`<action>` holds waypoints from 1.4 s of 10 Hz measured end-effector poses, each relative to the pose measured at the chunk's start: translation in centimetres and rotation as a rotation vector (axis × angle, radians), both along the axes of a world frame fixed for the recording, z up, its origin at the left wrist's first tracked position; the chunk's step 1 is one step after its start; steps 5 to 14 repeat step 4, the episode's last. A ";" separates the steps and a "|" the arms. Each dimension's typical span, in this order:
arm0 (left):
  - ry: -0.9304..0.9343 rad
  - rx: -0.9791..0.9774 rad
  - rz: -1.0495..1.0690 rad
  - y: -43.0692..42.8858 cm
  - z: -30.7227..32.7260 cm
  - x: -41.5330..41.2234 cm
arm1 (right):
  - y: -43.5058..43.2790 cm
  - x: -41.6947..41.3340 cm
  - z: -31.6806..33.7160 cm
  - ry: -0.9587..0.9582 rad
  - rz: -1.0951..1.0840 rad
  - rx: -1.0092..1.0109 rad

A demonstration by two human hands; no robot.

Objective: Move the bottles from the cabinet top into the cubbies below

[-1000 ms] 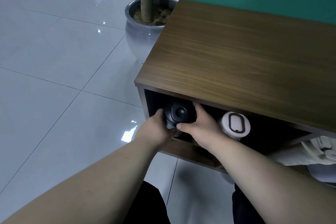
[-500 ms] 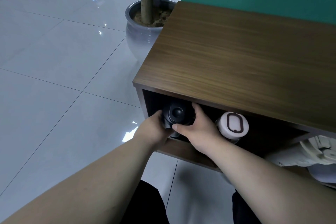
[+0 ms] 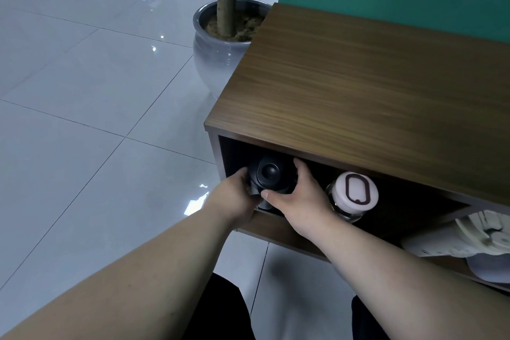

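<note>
Both forearms are totally bare, no sleeves showing anywhere, and no watch, rings or bracelets on the left hand or the right hand. Nails look short and plain. Lower down there's dark, basically black trousers on both legs.

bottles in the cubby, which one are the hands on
The black bottle at the cubby's left end, between left hand and right hand; the white-capped clear bottle beside it stands untouched.
</note>
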State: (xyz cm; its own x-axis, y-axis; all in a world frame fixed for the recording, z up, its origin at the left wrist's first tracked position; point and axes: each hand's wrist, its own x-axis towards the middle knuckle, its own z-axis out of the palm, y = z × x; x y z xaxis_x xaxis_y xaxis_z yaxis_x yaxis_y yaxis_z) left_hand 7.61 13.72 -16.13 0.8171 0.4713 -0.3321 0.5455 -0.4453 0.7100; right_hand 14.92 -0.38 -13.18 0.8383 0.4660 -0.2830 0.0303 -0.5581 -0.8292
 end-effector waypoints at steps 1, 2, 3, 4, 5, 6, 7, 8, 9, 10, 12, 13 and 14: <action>0.013 0.005 0.000 0.0 0.0 0.0 | -0.2 -0.1 0.0 0.007 0.015 0.000; 0.054 0.020 0.009 0.0 0.3 0.1 | -0.3 -0.2 -0.1 0.032 0.042 -0.042; 0.093 0.046 0.010 0.1 0.3 0.1 | -0.3 -0.2 -0.9 0.040 0.050 -0.122; 0.137 0.055 0.002 -0.1 0.9 -0.2 | -0.8 -0.4 -1.0 0.035 0.094 -0.216; 0.137 0.055 0.002 -0.1 0.9 -0.2 | -0.8 -0.4 -1.0 0.035 0.094 -0.216; 0.137 0.055 0.002 -0.1 0.9 -0.2 | -0.8 -0.4 -1.0 0.035 0.094 -0.216; 0.137 0.055 0.002 -0.1 0.9 -0.2 | -0.8 -0.4 -1.0 0.035 0.094 -0.216; 0.137 0.055 0.002 -0.1 0.9 -0.2 | -0.8 -0.4 -1.0 0.035 0.094 -0.216; 0.137 0.055 0.002 -0.1 0.9 -0.2 | -0.8 -0.4 -1.0 0.035 0.094 -0.216; 0.137 0.055 0.002 -0.1 0.9 -0.2 | -0.8 -0.4 -1.0 0.035 0.094 -0.216; 0.137 0.055 0.002 -0.1 0.9 -0.2 | -0.8 -0.4 -1.0 0.035 0.094 -0.216; 0.137 0.055 0.002 -0.1 0.9 -0.2 | -0.8 -0.4 -1.0 0.035 0.094 -0.216; 0.137 0.055 0.002 -0.1 0.9 -0.2 | -0.8 -0.4 -1.0 0.035 0.094 -0.216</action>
